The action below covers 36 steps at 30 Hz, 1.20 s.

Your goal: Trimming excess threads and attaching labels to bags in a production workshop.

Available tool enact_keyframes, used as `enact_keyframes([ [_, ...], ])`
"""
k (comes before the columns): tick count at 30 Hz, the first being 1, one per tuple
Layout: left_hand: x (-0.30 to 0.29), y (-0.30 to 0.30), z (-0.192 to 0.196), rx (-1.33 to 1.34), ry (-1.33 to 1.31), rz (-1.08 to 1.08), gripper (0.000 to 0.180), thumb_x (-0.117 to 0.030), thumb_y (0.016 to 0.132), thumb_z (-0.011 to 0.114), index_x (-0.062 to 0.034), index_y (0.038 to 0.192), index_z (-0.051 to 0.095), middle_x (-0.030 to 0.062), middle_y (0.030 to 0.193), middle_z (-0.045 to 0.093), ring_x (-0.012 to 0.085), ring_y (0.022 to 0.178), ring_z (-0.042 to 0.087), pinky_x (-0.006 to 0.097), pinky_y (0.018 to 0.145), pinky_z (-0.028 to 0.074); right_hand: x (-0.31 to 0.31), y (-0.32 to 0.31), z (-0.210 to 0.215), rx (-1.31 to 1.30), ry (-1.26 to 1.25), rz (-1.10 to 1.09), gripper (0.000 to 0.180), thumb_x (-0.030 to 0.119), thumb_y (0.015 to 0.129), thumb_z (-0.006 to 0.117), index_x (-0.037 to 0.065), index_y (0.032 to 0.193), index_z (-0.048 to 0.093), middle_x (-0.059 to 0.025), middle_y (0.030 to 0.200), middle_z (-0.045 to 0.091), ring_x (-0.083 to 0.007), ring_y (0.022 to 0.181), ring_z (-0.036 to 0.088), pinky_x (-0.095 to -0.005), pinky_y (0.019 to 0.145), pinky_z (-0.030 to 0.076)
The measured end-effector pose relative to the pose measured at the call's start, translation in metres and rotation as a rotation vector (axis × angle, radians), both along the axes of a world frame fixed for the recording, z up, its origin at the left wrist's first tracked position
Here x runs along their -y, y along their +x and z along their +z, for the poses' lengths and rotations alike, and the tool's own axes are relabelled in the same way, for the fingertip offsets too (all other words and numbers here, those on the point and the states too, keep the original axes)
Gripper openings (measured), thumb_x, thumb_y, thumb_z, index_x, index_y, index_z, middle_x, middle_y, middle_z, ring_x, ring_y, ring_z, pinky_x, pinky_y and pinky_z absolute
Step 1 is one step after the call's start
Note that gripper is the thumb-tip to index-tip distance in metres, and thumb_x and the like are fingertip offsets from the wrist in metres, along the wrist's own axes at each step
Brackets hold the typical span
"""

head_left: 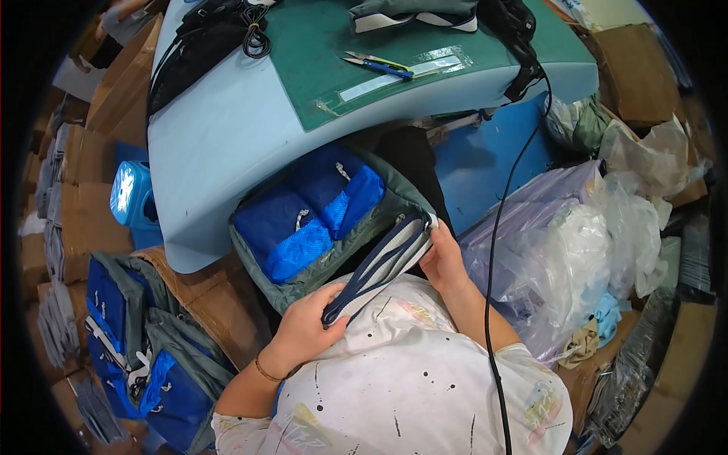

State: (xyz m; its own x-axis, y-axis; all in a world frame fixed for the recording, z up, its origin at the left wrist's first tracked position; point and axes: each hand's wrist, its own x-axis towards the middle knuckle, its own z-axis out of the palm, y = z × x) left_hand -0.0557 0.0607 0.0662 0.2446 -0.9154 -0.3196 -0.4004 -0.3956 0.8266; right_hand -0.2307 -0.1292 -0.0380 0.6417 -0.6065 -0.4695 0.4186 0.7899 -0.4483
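A folded bundle of webbing strap (387,259), white-grey with navy edges, stretches between my two hands in front of my shirt. Its lower left end is gripped by my left hand (307,327), fingers wrapped round it. At the upper right end, my right hand (446,256) pinches the strap between thumb and fingers. Just beyond the strap, a grey-green and blue bag (267,221) rests on my lap. Two bright blue mesh pockets and light cord zip pulls show on its face. The strap partly covers the bag's near right side.
On the pale blue table (205,163) lies a green mat (303,76) with thread snips (379,66). A black cable (493,303) hangs down at my right. Similar bags (178,379) fill a cardboard box at lower left. Clear plastic bags (569,250) are heaped at right.
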Motion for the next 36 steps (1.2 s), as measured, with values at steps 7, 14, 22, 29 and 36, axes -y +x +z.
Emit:
enact_keyframes([
  [7,-0.003,0.0,0.003,0.098,-0.063,-0.057,0.04,-0.019,0.075,0.069,-0.0018,0.109,0.056,0.0165,0.095,0.063,0.0305,0.081,0.063,0.034,0.069,0.05,0.003,0.0,-0.005,-0.182,-0.27,0.174,0.027,0.019,0.087,0.061,0.005,0.11,0.054,-0.0041,0.101,0.062,-0.0144,0.092,0.059,-0.0284,0.083,0.048],
  [14,-0.01,0.008,-0.009,0.149,-0.041,-0.012,0.033,-0.019,0.077,0.069,-0.0017,0.103,0.058,0.0164,0.091,0.063,0.0309,0.078,0.062,0.035,0.067,0.05,-0.003,0.004,-0.006,0.074,-0.01,0.085,0.024,0.02,0.085,0.062,0.009,0.104,0.054,-0.0048,0.094,0.059,-0.0197,0.092,0.057,-0.0325,0.078,0.05],
  [22,-0.002,0.026,-0.025,0.152,-0.005,-0.081,0.018,-0.009,0.075,0.065,-0.0014,0.087,0.053,0.0149,0.082,0.053,0.0326,0.078,0.055,0.037,0.067,0.045,0.0,0.005,-0.01,0.087,-0.048,0.073,0.022,0.015,0.082,0.065,0.01,0.101,0.054,-0.002,0.093,0.053,-0.0159,0.089,0.054,-0.0304,0.08,0.047],
  [29,0.035,0.045,-0.015,0.031,0.206,-0.545,0.032,-0.025,0.074,0.066,-0.0012,0.087,0.049,0.0163,0.078,0.05,0.0349,0.076,0.052,0.039,0.07,0.044,-0.003,0.015,0.0,-0.088,-0.189,0.114,0.016,0.018,0.085,0.064,0.006,0.095,0.058,-0.004,0.077,0.059,-0.015,0.07,0.058,-0.0275,0.066,0.05],
  [36,0.046,0.004,-0.022,0.117,0.13,-0.384,0.033,-0.022,0.082,0.062,0.0038,0.1,0.051,0.0252,0.102,0.057,0.0401,0.098,0.054,0.045,0.08,0.044,0.0,0.028,0.001,-0.192,-0.176,-0.103,0.014,0.014,0.084,0.064,0.005,0.094,0.058,-0.0026,0.077,0.059,-0.0109,0.068,0.056,-0.0252,0.062,0.047],
])
